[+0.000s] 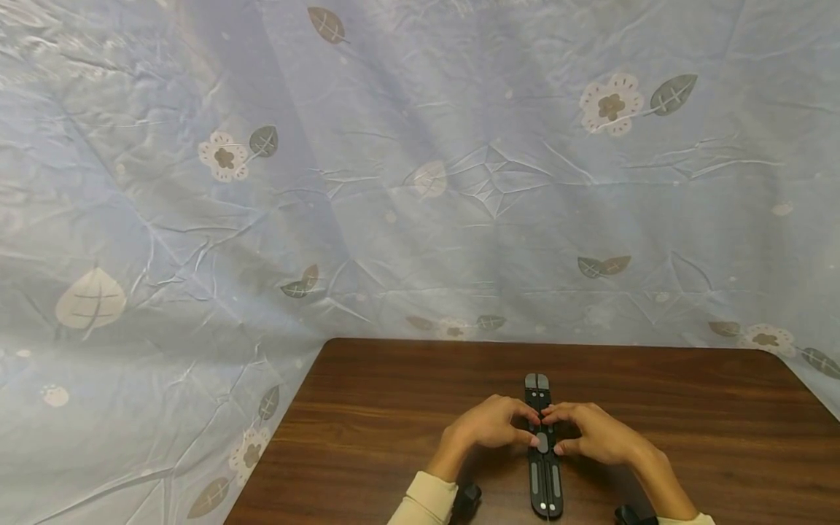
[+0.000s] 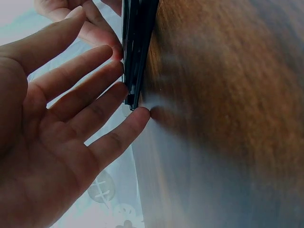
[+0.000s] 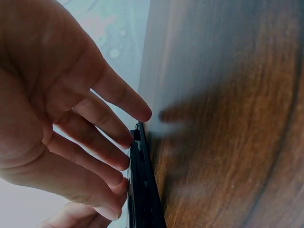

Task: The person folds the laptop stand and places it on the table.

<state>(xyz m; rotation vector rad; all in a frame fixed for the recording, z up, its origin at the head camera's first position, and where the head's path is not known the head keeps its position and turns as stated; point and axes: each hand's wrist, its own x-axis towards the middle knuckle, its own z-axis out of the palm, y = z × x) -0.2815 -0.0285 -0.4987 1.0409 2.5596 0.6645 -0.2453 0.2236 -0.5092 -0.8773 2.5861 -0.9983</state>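
Note:
A folded black laptop stand [image 1: 546, 477] with grey pads lies lengthwise on the table, pointing away from me. My left hand [image 1: 491, 423] is at its left side, with the fingertips and thumb close to its middle. From the opposite side my right hand [image 1: 597, 435] mirrors it, fingertips right at the stand's edge. In the left wrist view the fingers [image 2: 102, 111] stretch loosely toward the long black side of the stand [image 2: 137, 47]. The right wrist view likewise shows spread, gently bent fingers beside the stand [image 3: 142, 190]. Neither hand curls round it.
The brown wood-grain table [image 1: 394, 386] has rounded far corners. Behind it and along its left hangs a pale blue cloth [image 1: 394, 219] printed with leaves and flowers. Dark wrist devices sit under both wrists, the left one [image 1: 467, 499] beside a cream sleeve [image 1: 426, 499].

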